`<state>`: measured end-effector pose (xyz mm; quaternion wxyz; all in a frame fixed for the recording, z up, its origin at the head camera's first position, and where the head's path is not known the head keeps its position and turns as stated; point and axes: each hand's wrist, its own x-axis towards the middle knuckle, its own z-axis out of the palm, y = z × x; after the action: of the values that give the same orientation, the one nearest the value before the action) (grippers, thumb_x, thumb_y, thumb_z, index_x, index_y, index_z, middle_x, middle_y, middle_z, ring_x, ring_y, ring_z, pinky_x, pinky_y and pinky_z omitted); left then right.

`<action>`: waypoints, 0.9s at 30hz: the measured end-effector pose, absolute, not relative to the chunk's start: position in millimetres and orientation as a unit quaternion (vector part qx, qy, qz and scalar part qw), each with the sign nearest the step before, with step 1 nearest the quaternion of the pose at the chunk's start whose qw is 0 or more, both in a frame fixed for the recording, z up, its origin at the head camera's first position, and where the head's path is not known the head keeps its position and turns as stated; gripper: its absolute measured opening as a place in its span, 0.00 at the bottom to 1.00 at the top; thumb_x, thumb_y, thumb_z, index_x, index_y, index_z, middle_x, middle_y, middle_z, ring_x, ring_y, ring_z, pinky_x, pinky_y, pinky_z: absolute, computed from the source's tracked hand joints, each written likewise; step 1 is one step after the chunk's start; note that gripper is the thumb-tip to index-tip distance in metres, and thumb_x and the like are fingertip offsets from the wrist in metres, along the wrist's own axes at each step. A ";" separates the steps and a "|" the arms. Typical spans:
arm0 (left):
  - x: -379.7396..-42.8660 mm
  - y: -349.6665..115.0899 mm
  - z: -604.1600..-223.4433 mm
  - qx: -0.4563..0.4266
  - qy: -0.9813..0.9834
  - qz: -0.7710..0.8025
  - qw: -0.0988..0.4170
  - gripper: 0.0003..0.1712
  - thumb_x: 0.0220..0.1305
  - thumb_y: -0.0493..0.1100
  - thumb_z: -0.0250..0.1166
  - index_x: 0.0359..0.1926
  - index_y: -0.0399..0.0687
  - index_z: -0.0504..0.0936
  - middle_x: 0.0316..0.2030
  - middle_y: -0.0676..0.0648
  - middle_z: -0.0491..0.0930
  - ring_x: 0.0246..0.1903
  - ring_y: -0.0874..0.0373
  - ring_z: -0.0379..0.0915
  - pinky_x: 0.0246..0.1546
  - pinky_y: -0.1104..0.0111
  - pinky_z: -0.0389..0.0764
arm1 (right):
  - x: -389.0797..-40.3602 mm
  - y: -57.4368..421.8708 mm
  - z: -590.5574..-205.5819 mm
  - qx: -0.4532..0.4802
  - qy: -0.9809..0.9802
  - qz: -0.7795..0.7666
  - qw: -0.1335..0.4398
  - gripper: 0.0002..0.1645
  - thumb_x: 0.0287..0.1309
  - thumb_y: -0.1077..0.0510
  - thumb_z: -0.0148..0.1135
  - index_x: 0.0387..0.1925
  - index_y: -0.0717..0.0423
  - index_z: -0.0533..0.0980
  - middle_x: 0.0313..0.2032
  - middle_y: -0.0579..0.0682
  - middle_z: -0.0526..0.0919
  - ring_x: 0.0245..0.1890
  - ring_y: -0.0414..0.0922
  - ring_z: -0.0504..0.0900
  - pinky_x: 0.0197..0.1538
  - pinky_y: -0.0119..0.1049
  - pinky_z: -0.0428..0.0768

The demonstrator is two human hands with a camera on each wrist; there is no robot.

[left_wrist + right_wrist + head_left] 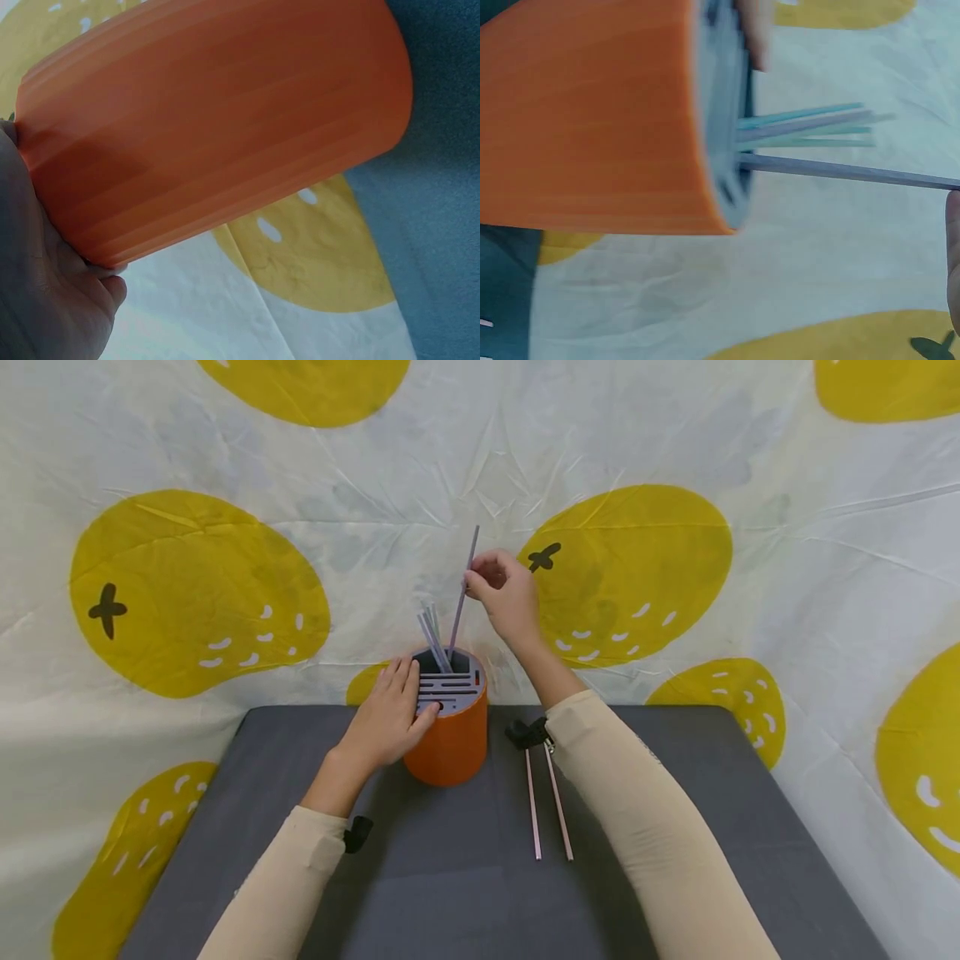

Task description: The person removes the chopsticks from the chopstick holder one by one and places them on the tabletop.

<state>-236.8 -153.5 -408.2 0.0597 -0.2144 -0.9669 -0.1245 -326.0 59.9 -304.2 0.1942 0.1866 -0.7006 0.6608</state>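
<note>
An orange cylindrical knife block [447, 747] with a grey slotted top stands on the table. My left hand [386, 714] rests on its left rim, fingers stretched along the edge and thumb lying over the front of the top. My right hand [510, 593], raised above the block, pinches a purple-grey chopstick [461, 602] between thumb and fingertips. That chopstick stands nearly upright, and its lower end is hidden inside the open rear compartment. Several thin blue, green and lilac chopsticks [810, 131] lean together out of the same compartment, beside the pinched one.
Two pink chopsticks [534, 810] lie side by side on the dark grey table [450, 893], right of the block and partly under my right forearm. Behind the table hangs a white cloth [420, 468] printed with yellow fruit.
</note>
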 end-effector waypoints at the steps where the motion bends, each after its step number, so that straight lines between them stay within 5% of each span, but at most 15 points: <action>1: -237.2 -153.4 -408.3 -0.214 -0.967 -0.124 0.059 0.47 0.80 0.63 0.41 0.81 0.32 0.45 0.82 0.33 0.42 0.82 0.39 0.34 0.82 0.48 0.42 | -325.6 62.3 -300.1 0.186 -0.691 0.670 0.196 0.05 0.65 0.67 0.67 0.41 0.66 0.79 0.36 0.54 0.84 0.35 0.44 0.86 0.46 0.35 0.89; 16: -237.9 -154.1 -409.4 -0.214 -0.968 -0.119 0.055 0.48 0.80 0.64 0.41 0.81 0.32 0.44 0.82 0.33 0.42 0.82 0.39 0.34 0.82 0.48 0.42 | -305.5 102.7 -261.9 0.191 -0.618 0.727 0.230 0.04 0.66 0.66 0.66 0.39 0.58 0.77 0.36 0.51 0.82 0.38 0.46 0.87 0.45 0.33 0.88; 27: -237.2 -155.6 -412.1 -0.214 -0.968 -0.121 0.050 0.47 0.80 0.64 0.40 0.81 0.33 0.44 0.82 0.34 0.41 0.82 0.39 0.35 0.82 0.47 0.43 | -292.6 140.6 -267.5 0.205 -0.624 0.719 0.226 0.04 0.66 0.69 0.64 0.40 0.61 0.77 0.36 0.54 0.81 0.36 0.50 0.86 0.44 0.33 0.88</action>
<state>-237.2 -155.6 -412.1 0.0505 -0.2135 -0.9682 -0.1205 -292.6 140.6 -267.5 0.2256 0.2051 -0.6240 0.7195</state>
